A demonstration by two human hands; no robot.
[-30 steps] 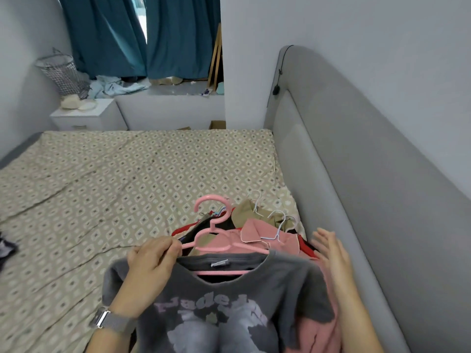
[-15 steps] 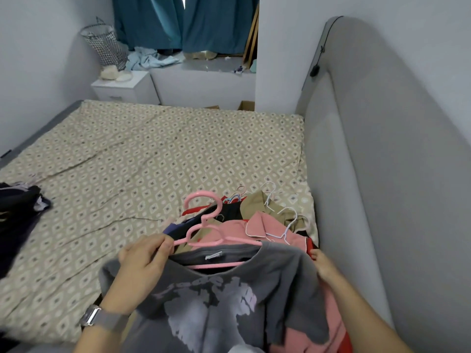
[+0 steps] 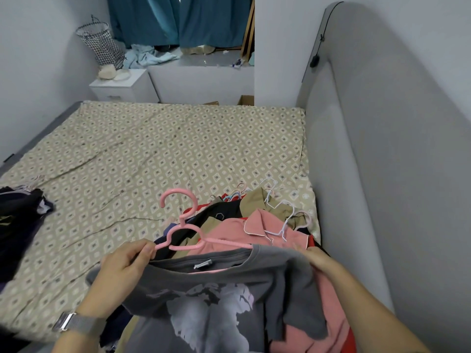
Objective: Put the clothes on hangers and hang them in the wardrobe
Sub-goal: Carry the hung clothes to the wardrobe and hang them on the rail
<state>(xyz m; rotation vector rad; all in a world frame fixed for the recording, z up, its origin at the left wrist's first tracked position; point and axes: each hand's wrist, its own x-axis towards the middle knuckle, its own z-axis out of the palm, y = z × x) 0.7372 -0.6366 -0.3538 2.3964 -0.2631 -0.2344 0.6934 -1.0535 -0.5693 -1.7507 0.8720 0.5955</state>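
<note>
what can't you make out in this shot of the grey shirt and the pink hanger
Head view only:
- Right hand: fingers tucked under the grey T-shirt, so its grip cannot be told.
- Pink hanger: right arm and lower bar hidden inside the shirt's collar.
- Shirt's print: cut off by the bottom edge.
- Pile of hung clothes: count unclear, they overlap.
- Wardrobe: not in view.

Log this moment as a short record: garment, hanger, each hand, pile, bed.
garment: grey T-shirt, partly on the hanger
hanger: pink hanger, hook up, right arm inside the collar
left hand: pinches the collar and the hanger's left end
right hand: at the shirt's right shoulder, fingers hidden
pile: hung clothes beside the headboard
bed: patterned sheet
</note>
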